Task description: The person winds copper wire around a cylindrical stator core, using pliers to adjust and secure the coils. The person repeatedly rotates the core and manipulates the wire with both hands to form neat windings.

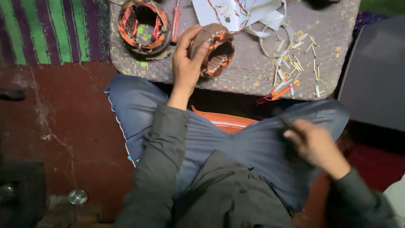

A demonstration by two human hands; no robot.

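Observation:
My left hand (188, 59) grips a round motor stator with copper windings (216, 50) and holds it tilted on the grey woven mat (253, 67). My right hand (314, 145) is low over my right thigh, blurred, with its fingers closed on a thin dark tool (286, 123). I sit cross-legged in blue trousers and a grey jacket. The part of the stator under my left palm is hidden.
A second wound stator (143, 25) lies at the mat's far left beside a red-handled screwdriver (175, 23). White paper strips (257, 17), several small insulation sticks (295, 63) and red wires (280, 90) lie on the mat. An orange stool (225, 120) shows between my legs. A striped rug (46, 29) lies far left.

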